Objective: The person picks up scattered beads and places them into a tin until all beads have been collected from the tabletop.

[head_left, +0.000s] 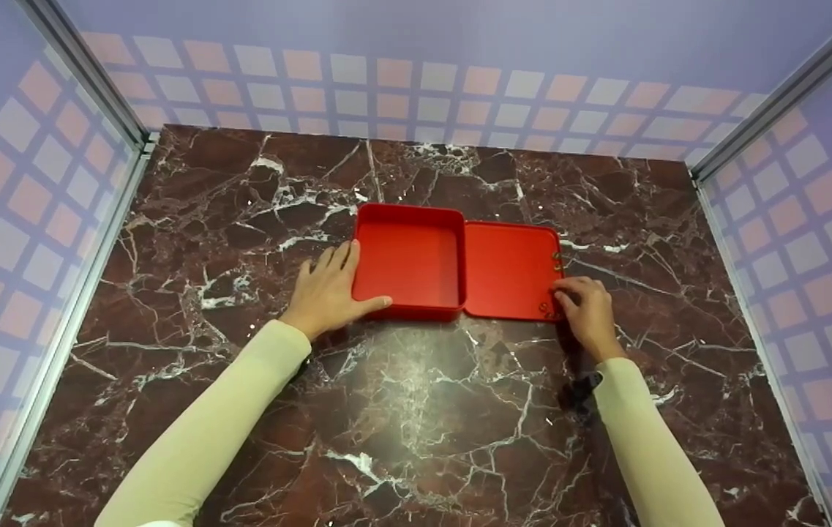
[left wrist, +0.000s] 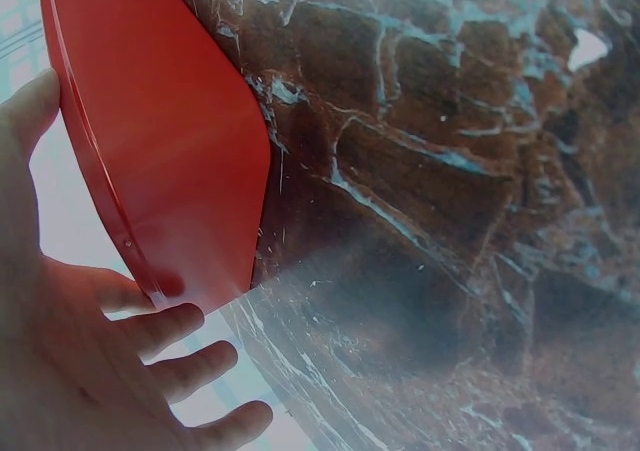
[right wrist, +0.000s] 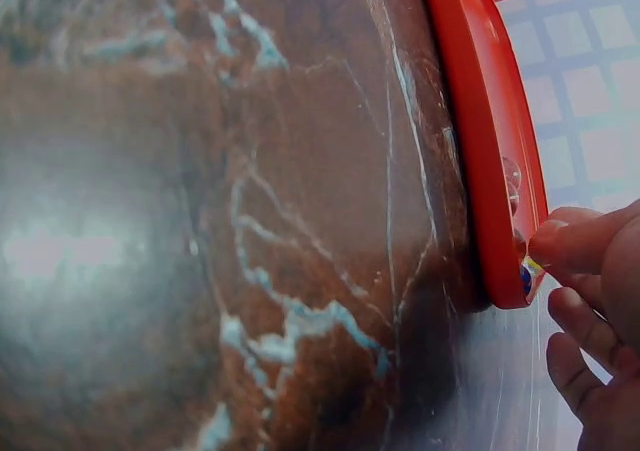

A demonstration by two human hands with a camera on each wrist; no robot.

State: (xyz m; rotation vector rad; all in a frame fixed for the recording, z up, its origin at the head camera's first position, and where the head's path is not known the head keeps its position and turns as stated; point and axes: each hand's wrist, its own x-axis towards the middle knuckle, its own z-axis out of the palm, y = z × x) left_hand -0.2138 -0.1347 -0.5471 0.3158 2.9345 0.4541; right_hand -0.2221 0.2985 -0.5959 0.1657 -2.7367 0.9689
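A red box lies open, its flat red lid folded out to the right. My left hand rests against the box's left side, fingers extended along the wall and thumb on the front rim. In the left wrist view, the spread fingers touch the box's corner. At the lid's right edge, my right hand pinches a small marble with yellow on it, partly hidden by the thumb. Several glass marbles lie inside the lid along that edge, clear ones among them.
The box stands on a dark red-brown marble-patterned table with white veins. Walls with pink and white squares enclose the back and both sides. Metal strips run along the side edges.
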